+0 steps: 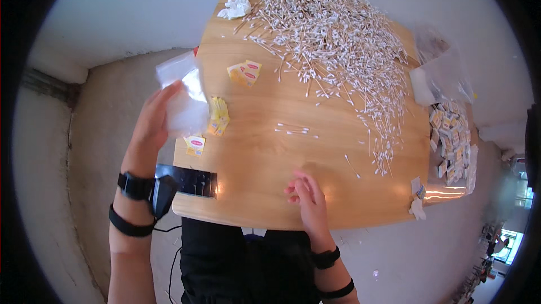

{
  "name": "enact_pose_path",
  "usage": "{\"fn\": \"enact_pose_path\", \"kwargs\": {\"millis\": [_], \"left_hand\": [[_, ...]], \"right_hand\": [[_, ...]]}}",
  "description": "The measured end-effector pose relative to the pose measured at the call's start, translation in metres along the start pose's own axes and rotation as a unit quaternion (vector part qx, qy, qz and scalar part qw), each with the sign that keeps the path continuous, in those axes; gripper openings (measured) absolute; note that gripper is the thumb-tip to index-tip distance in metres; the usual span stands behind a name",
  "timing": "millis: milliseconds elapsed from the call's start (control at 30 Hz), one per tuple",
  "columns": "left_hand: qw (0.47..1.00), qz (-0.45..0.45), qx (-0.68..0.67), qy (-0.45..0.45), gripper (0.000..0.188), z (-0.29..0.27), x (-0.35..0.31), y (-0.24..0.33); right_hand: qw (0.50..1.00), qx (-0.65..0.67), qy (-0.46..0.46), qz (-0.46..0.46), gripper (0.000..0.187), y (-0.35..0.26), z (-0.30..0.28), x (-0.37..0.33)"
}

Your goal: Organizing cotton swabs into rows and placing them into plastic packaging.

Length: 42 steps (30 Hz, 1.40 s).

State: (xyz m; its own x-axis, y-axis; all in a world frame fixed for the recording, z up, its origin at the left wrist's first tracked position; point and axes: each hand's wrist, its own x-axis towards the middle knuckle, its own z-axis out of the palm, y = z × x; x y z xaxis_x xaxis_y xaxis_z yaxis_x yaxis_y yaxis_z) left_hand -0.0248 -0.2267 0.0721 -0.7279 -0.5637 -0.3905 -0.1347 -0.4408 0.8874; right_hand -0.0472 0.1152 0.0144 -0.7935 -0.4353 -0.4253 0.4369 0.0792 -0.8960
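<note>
My left hand (153, 113) is closed on clear plastic bags (187, 95), raised over the table's left edge. Their upper part shines in the light, and I cannot tell how many layers there are. Low over the front of the table, my right hand (309, 195) has its fingers loosely bent and apart, with nothing visible in them. A few cotton swabs (293, 130) lie in a small row beyond it. To the right a single swab (352, 167) rests by itself. Yellow-and-white printed cards (218, 117) are beside the bags, partly covered by them.
A large heap of cotton swabs (338, 33) spreads over the far right of the table (253, 163). More cards (244, 73) and crumpled tissue (235, 7) lie far left. A dark phone-like slab (194, 181) is near left. Small boxes (451, 140) and a plastic bag (442, 75) stand right.
</note>
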Motion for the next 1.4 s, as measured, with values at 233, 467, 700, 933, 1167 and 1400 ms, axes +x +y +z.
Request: {"fn": "enact_pose_path", "kwargs": {"millis": [233, 467, 700, 933, 1167, 1400], "left_hand": [[0.994, -0.032, 0.057, -0.084, 0.033, -0.002, 0.095, 0.007], [0.99, -0.106, 0.002, -0.097, 0.028, 0.026, 0.112, 0.02], [0.995, -0.043, 0.037, -0.083, 0.031, -0.028, 0.062, 0.019], [0.994, -0.09, -0.067, 0.003, 0.038, -0.076, 0.014, -0.015], [0.978, -0.104, -0.175, 0.04, 0.048, -0.084, -0.012, -0.054], [0.983, -0.069, -0.163, 0.05, 0.044, -0.077, -0.019, -0.06]], "right_hand": [[0.998, -0.051, -0.033, -0.001, 0.028, 0.013, -0.008, -0.01], [0.995, -0.088, -0.037, 0.018, 0.025, 0.012, -0.003, -0.003], [0.922, -0.263, -0.046, -0.279, 0.027, -0.047, 0.07, 0.085], [0.833, -0.402, 0.09, -0.368, 0.03, -0.048, 0.131, 0.214], [0.736, -0.507, 0.03, -0.447, 0.038, -0.035, 0.132, 0.24], [0.768, -0.474, -0.059, -0.427, 0.038, -0.014, 0.123, 0.172]]}}
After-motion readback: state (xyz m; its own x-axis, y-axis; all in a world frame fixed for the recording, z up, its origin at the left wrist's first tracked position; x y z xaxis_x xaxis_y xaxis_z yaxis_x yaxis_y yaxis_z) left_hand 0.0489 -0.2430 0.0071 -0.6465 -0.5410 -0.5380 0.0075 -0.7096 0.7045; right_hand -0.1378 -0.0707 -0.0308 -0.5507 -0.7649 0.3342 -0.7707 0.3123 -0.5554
